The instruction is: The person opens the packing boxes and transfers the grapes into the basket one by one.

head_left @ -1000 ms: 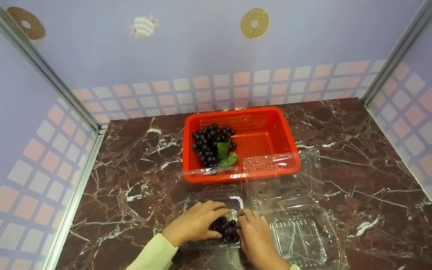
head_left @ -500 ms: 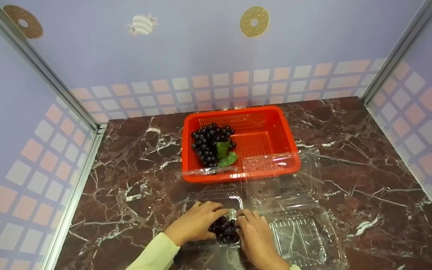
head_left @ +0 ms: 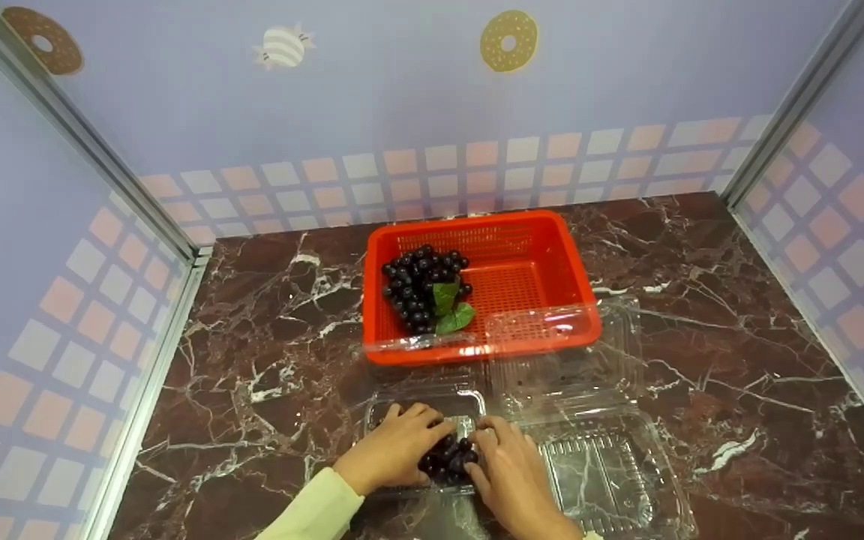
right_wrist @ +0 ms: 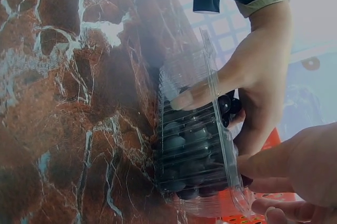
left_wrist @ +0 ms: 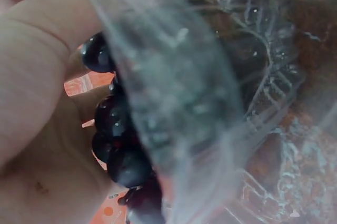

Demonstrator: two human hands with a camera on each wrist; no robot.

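Observation:
A bunch of dark grapes (head_left: 448, 461) lies in the left clear plastic clamshell box (head_left: 471, 395), whose lid stands open behind it. From the left, my left hand (head_left: 394, 448) holds the grapes, its thumb and fingers spread around them inside the box. My right hand (head_left: 511, 472) reaches over the box's right side, and its thumb and bent fingertips hold the grapes' right edge. Through the box wall (right_wrist: 195, 150), the right wrist view shows grapes filling the base. In the left wrist view, blurred clear plastic covers part of the grapes (left_wrist: 129, 166) beside the left palm.
A red basket (head_left: 580, 277) stands behind, with another dark grape bunch (head_left: 417, 289) and green leaves (head_left: 453, 319) on its left side. A second open clamshell box (head_left: 604, 472) lies to the right, its lid overlapping the basket's front. Panels enclose the marbled tabletop (head_left: 739, 352).
My right thumb has moved inward onto the grapes. The left hand has shifted slightly to the right, and the grapes have moved a little between the hands.

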